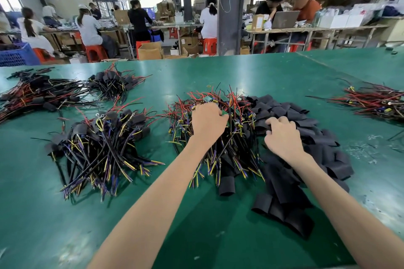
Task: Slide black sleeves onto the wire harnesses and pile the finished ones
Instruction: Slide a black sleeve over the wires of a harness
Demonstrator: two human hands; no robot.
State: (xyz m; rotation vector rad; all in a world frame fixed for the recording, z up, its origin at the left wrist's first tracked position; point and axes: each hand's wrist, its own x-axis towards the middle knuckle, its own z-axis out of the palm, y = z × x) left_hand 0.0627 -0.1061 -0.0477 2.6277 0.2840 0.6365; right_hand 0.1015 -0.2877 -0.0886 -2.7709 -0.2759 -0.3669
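Wire harnesses lie in several groups on the green table [251,72]; we read them from left to right. The finished pile [102,137] sits at nine o'clock from the left hand [208,121], well apart from it. The unsleeved pile [229,153] lies directly under that hand, and its harnesses run roughly from twelve to six o'clock, board ends far and loose wire ends near. The left hand's fingers are curled down into the far end of this pile and appear to grip a harness by its board end, though the tips are buried and we cannot tell which one. The right hand [283,137] rests at three o'clock from the left, on the black sleeves [317,155], which touch the unsleeved pile along its right edge. Its fingers are bent and close together with the tips on a sleeve; we cannot tell whether they already pinch it. A further harness pile [376,102] lies at two o'clock, well apart from both hands. We judge the step in hand to be picking one harness and one sleeve. The coming move turns on axis: the sleeve's open mouth must line up with the harness's twelve-to-six run. The left hand, being nearer the finished pile, is better placed to set the harness there.
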